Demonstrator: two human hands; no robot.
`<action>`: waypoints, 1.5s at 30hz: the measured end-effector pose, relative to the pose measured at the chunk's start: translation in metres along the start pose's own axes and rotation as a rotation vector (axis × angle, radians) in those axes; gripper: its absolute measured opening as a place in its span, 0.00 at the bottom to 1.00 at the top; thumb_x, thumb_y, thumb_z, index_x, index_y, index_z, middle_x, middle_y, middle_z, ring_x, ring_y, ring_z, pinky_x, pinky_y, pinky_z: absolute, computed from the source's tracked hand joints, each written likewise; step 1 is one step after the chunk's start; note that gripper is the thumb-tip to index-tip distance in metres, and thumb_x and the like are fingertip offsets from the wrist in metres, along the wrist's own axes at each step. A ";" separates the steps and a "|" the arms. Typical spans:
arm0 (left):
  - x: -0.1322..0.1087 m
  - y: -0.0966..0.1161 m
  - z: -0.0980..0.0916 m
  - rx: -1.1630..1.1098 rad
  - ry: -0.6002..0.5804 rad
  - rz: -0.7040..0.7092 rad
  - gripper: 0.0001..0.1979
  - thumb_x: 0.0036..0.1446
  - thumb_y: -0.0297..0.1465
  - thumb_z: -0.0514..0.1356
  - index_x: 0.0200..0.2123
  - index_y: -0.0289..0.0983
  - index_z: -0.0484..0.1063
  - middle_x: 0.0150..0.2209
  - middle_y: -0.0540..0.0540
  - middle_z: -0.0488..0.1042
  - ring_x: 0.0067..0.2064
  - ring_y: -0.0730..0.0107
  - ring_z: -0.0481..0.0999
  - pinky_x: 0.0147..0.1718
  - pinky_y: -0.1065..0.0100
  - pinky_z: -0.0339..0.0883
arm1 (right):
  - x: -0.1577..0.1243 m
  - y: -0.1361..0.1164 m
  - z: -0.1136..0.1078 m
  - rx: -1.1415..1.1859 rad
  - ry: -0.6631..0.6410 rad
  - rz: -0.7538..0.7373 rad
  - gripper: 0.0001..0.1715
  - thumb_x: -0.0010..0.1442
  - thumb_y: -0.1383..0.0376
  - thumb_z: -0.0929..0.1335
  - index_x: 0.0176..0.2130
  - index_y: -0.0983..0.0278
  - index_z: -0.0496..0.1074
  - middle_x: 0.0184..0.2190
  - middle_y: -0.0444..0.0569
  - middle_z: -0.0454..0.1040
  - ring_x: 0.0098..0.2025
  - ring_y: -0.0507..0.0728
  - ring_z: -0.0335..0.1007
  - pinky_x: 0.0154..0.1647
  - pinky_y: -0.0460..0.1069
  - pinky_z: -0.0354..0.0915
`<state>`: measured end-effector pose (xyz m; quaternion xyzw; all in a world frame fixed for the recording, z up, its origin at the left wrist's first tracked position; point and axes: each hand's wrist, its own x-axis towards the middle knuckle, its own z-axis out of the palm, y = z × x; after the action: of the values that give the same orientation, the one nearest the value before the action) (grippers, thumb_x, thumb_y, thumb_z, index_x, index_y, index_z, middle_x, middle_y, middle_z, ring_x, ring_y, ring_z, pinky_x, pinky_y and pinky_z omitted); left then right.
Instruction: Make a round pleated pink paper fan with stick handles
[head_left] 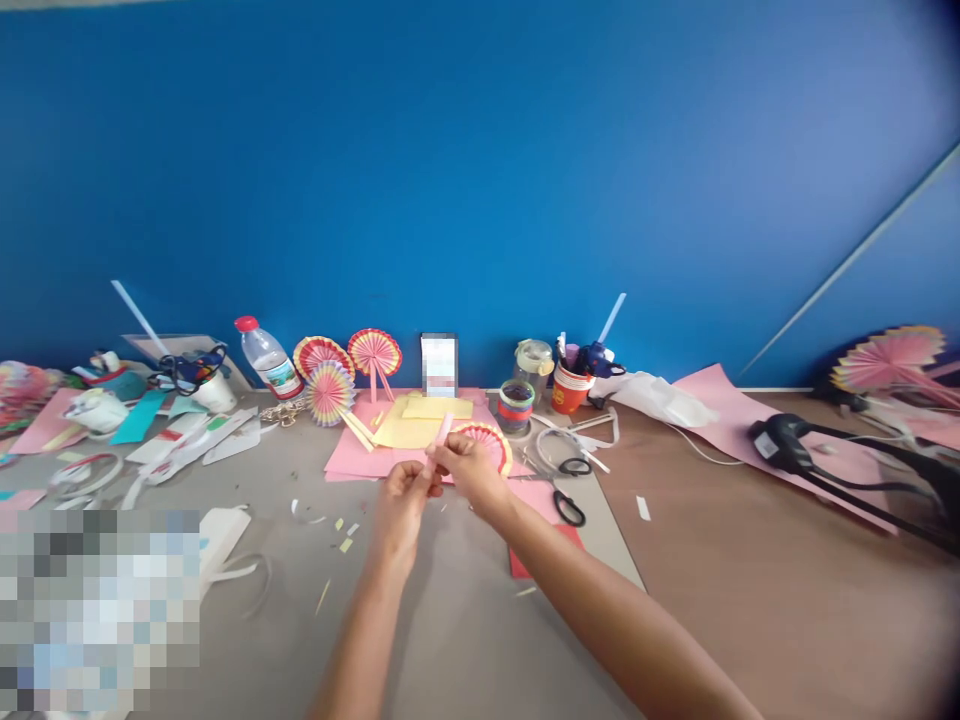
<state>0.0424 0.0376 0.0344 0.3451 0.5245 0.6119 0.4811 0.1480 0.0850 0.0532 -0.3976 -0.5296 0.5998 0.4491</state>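
Observation:
Both of my hands meet over the middle of the table and pinch one thin pink stick that tilts up and away. My left hand grips its lower end with closed fingers. My right hand pinches it just beside, fingers closed. Right behind my right hand lies a folded pink and yellow paper fan on pink paper. Yellow paper sheets lie a little farther back.
Black scissors lie right of my hands. At the blue wall stand finished paper fans, a water bottle, a jar and an orange cup of tools. Paper scraps and tape clutter the left. A black tool lies right.

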 end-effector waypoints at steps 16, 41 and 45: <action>-0.028 -0.021 0.026 0.194 -0.306 -0.170 0.11 0.51 0.35 0.59 0.33 0.33 0.70 0.26 0.47 0.76 0.24 0.71 0.75 0.30 0.67 0.65 | -0.018 -0.004 -0.093 0.406 0.216 0.041 0.12 0.46 0.58 0.71 0.30 0.64 0.73 0.25 0.44 0.72 0.26 0.51 0.66 0.30 0.48 0.61; -0.016 -0.029 0.024 0.361 -0.181 -0.023 0.17 0.53 0.45 0.58 0.25 0.37 0.74 0.22 0.48 0.72 0.27 0.68 0.70 0.27 0.70 0.61 | -0.027 0.025 -0.060 -0.114 0.175 0.036 0.11 0.54 0.58 0.64 0.25 0.62 0.62 0.19 0.39 0.58 0.23 0.50 0.54 0.25 0.46 0.54; -0.011 -0.026 0.021 0.229 -0.037 -0.030 0.15 0.50 0.44 0.60 0.28 0.37 0.73 0.25 0.48 0.74 0.28 0.68 0.72 0.30 0.69 0.65 | -0.029 0.031 -0.059 -0.486 0.225 -0.151 0.10 0.53 0.65 0.63 0.39 0.64 0.66 0.31 0.45 0.66 0.33 0.54 0.63 0.36 0.49 0.62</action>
<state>0.0713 0.0335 0.0141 0.4012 0.5871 0.5340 0.4573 0.2084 0.0720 0.0155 -0.5174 -0.6326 0.3722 0.4399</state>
